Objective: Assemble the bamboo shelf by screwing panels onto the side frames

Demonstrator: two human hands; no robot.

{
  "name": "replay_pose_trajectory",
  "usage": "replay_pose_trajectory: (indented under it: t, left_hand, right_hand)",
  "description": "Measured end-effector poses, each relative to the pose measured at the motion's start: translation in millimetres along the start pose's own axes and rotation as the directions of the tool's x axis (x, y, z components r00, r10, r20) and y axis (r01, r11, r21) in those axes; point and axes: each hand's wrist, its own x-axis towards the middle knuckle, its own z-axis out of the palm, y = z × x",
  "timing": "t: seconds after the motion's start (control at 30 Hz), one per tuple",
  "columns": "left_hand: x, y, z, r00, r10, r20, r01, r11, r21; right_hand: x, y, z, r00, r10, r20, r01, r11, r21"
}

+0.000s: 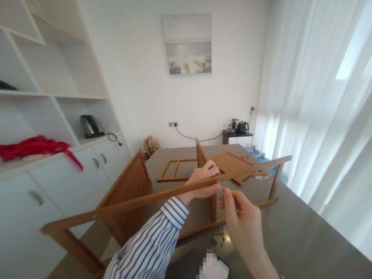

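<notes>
A wooden frame (139, 199) with a long rail stands across the table, with upright wooden panels joined to it. My left hand (205, 176) reaches behind the rail, its fingers wrapped around the wood where the middle panel (201, 153) meets it. In front of the rail, my right hand (242, 217) is closed in a pinch on a thin metal rod (220, 185). The rod's tip is at the rail's face; whether it is a bolt or a hex key cannot be told. Several loose screws and small metal parts (218, 234) lie on the table below.
On the grey table (302, 236) lie an open wooden frame (165, 170) and a slatted wooden panel (232, 162). A partly blurred phone-like object (223, 267) is at the near edge. White cabinets (84, 170) stand left, a curtain (316, 97) hangs right.
</notes>
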Motion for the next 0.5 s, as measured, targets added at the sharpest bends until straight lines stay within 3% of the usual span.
replay_pose_trajectory:
  t: [0.1, 0.17, 0.23, 0.3, 0.37, 0.43, 0.5]
  left_hand:
    - [0, 0, -0.5, 1.000, 0.013, -0.003, -0.013, 1.000, -0.013]
    - [-1, -1, -0.6, 1.000, 0.022, -0.002, -0.022, 1.000, -0.021]
    - [-1, -1, -0.8, 1.000, 0.030, 0.002, -0.030, 0.999, -0.022]
    - [-1, -2, -0.8, 0.999, 0.040, -0.005, -0.040, 0.999, -0.023]
    - [-1, -2, -1.0, 0.999, 0.050, -0.014, -0.051, 0.998, -0.023]
    - [-2, -3, -1.1, 0.998, 0.055, -0.020, -0.056, 0.998, -0.016]
    - [-2, -3, -0.9, 0.998, 0.064, -0.016, -0.064, 0.998, -0.008]
  right_hand:
    - [4, 4, -6, 0.997, -0.065, 0.035, 0.066, 0.997, -0.028]
    - [9, 7, -11, 0.982, -0.185, 0.049, 0.189, 0.979, -0.082]
    - [15, 10, -18, 0.935, -0.341, 0.102, 0.354, 0.922, -0.155]
    - [21, 11, -26, 0.843, -0.496, 0.210, 0.536, 0.811, -0.234]
    - [26, 11, -34, 0.722, -0.606, 0.333, 0.691, 0.658, -0.299]
    - [31, 9, -43, 0.607, -0.664, 0.436, 0.795, 0.500, -0.345]
    - [35, 6, -50, 0.528, -0.686, 0.501, 0.846, 0.369, -0.386]
